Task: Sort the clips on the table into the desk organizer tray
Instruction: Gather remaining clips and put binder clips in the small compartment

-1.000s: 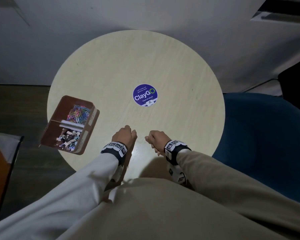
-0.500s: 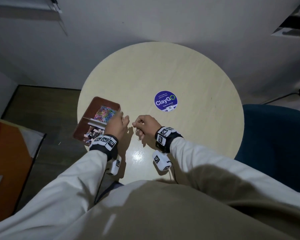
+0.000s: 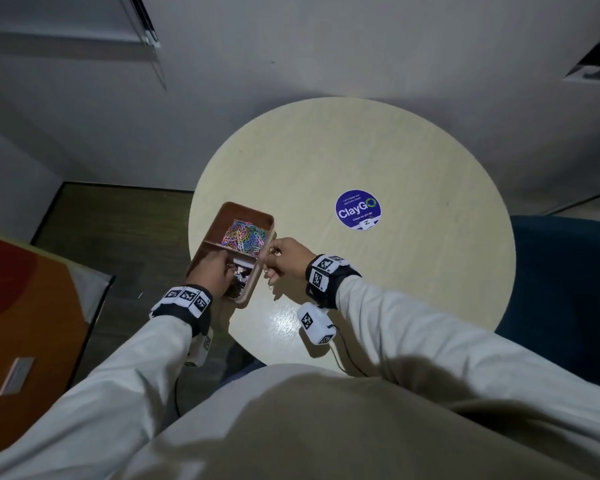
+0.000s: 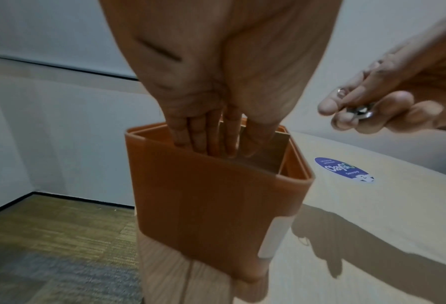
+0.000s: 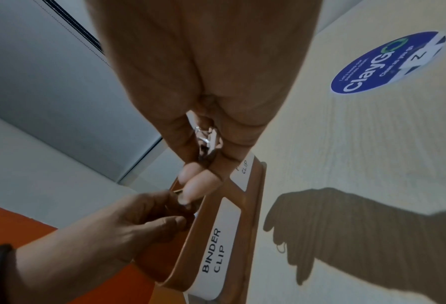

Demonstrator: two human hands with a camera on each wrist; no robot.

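With the tray (image 3: 201,258) hanging over the table's (image 3: 395,150) left edge, the left hand's (image 3: 212,271) fingers reaching into its near compartment could tip it off, while the right hand (image 3: 284,261), curled around metal clips (image 5: 206,139), hovers just beside its rim.

A round tabletop (image 3: 413,161) is carrying a desk organizer tray (image 3: 252,289) at its left edge, partly overhanging. The tray's far compartment is holding paper clips (image 3: 245,235); the near compartment is holding binder clips (image 3: 241,273). The left hand (image 3: 210,271) is reaching into the near compartment. The right hand (image 3: 286,259) is sitting just right of the tray. A round sticker (image 3: 358,209) is lying near the tabletop's centre, right of the tray.
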